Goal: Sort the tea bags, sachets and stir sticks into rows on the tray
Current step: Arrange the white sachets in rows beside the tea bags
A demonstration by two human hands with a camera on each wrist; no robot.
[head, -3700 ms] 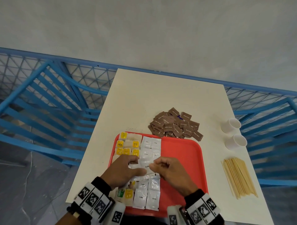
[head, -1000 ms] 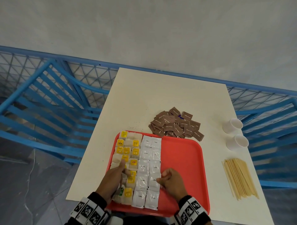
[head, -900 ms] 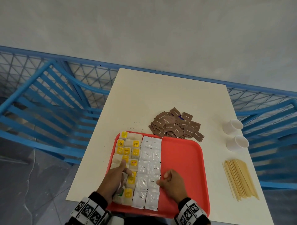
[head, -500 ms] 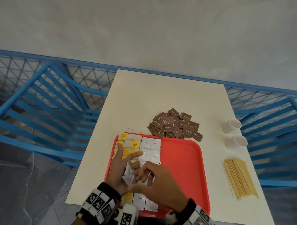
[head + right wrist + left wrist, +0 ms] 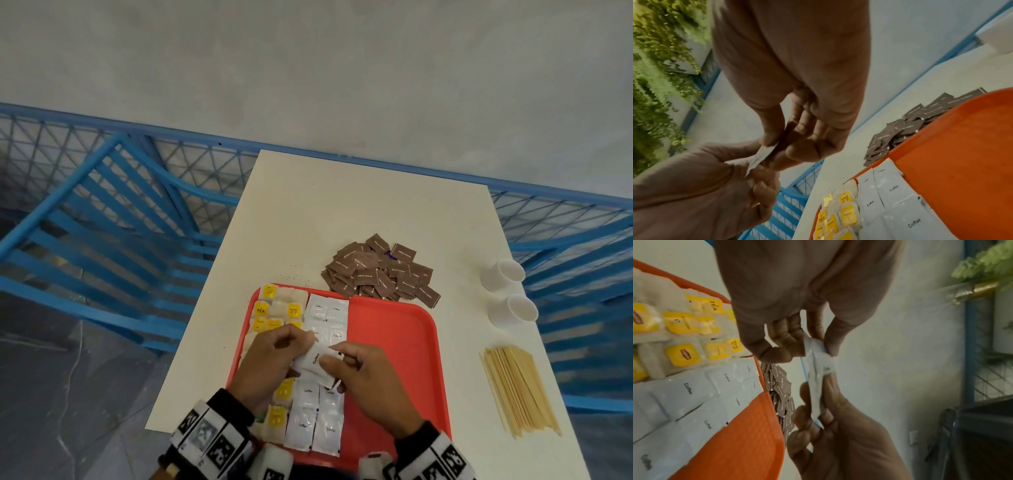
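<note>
Both hands [image 5: 318,368] raised above tray [image 5: 404,342], pinching one coffee sachet [image 5: 315,359]

Sachet pile [image 5: 380,272] behind tray [image 5: 404,346]; stir sticks [image 5: 519,389] right.

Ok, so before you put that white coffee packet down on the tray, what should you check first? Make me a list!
1. Both hands hold the coffee packet: ok, left hand and right hand pinch it from either side.
2. Packet is off the tray: ok, it is lifted above the rows.
3. Coffee rows tidy: ok where visible, the hands hide the middle.
4. Free gap for this packet: cannot tell, the hands cover that spot.
5. Tea bags in their own rows: ok, they lie left of the coffee.
6. Brown packets and stir sticks sorted: not ok, both lie on the table.
</note>
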